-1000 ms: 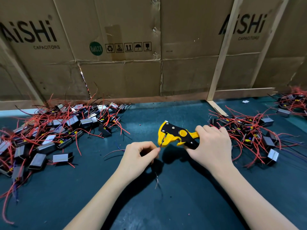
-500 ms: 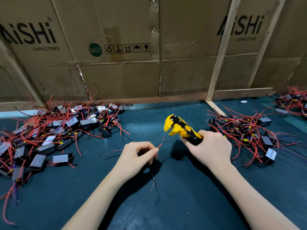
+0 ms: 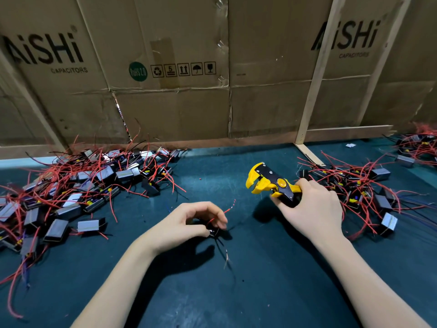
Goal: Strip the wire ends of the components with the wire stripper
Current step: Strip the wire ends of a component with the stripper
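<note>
My right hand (image 3: 309,207) grips the handles of the yellow and black wire stripper (image 3: 267,182), whose jaws point left and stand apart from any wire. My left hand (image 3: 186,223) holds a small black component (image 3: 212,230) low over the green table mat (image 3: 236,292), its fingers curled round it. A red wire (image 3: 230,208) rises from the component toward the stripper, its tip looking stripped. A dark wire with a bare end (image 3: 225,255) hangs down toward me.
A large pile of black components with red wires (image 3: 78,188) covers the left of the mat. A second pile (image 3: 369,188) lies right, behind my right hand, and a third (image 3: 421,147) far right. Cardboard walls (image 3: 179,102) and a wooden strut (image 3: 314,91) close the back.
The stripper has come off the red wire and moved up and right, away from my left hand. My left hand's fingers have loosened and shifted around the component.
</note>
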### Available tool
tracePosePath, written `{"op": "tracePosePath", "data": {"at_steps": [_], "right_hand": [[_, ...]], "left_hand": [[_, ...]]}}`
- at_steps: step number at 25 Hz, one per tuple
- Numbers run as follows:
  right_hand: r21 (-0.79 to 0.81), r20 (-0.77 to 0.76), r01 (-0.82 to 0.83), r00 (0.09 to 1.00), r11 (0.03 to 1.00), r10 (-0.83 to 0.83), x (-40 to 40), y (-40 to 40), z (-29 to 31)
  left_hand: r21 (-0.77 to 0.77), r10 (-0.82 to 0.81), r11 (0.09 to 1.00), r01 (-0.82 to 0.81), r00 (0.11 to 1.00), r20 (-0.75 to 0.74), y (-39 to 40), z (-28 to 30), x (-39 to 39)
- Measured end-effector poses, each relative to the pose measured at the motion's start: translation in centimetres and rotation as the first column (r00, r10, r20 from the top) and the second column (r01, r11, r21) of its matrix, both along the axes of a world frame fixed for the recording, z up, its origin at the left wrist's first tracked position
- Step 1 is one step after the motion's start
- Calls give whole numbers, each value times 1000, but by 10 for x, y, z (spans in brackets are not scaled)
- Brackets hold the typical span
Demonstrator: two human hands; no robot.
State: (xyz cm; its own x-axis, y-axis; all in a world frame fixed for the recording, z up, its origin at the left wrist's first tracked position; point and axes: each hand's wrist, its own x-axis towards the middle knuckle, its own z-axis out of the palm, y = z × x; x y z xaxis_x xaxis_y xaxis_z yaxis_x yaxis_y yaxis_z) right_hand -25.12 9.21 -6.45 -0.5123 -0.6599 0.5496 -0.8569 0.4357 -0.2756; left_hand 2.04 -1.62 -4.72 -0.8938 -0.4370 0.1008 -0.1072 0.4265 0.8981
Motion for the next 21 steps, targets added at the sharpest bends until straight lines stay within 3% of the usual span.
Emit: {"op": "tracePosePath", "data": {"at_steps": [5, 9, 13, 16, 21], "right_hand": [[8, -15, -25, 1000, 1000, 26, -1, 1, -1], [16, -77, -30, 996, 999, 32, 0, 1, -3], [97, -188, -3, 982, 995, 21, 5, 1, -4], [138, -210, 5, 977, 990, 25, 13, -3, -6], [31, -229, 3, 973, 1000, 4, 18, -5, -6]], "left_hand": [[-109, 3, 994, -3, 1000, 2, -2, -2, 4], [-30, 254, 966, -258, 963, -92, 8, -8, -10], [-91, 517, 841, -534, 841, -160, 18, -16, -27], [-82, 542, 825, -560, 824, -165, 20, -16, -30], [-138, 545, 816, -562, 826, -141, 25, -14, -34]]}}
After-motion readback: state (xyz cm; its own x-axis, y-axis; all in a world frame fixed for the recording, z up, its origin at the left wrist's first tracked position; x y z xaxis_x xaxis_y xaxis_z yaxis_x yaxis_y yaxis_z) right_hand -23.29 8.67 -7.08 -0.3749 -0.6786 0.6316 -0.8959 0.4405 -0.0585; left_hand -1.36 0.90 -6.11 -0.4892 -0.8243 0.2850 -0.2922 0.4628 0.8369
